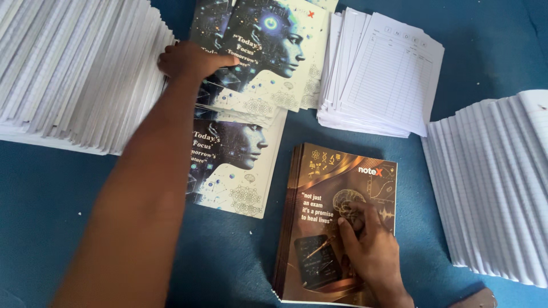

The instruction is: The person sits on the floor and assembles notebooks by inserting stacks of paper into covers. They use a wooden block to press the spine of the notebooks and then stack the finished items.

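- Left hand (191, 60): fingers curled at the edge of the fanned ruled-sheet stack (80, 68), resting on the pale face-print covers (268, 57); grasp unclear.
- Right hand (368, 245): flat, fingers pressing the brown cover stack (331, 188), gripping nothing.
- Step, likely: picking the next item for collating; next needs one piece separated cleanly.
- Table-printed sheets (388, 74) lie on the blue surface (45, 194).

L arm stretched far fwd, forearm bare; left hand (191, 61) palm down, fingers curled and pressed flat. Right hand (368, 242) close to body, palm down, fingertips (344, 223) bent, thumb tucked to its left.
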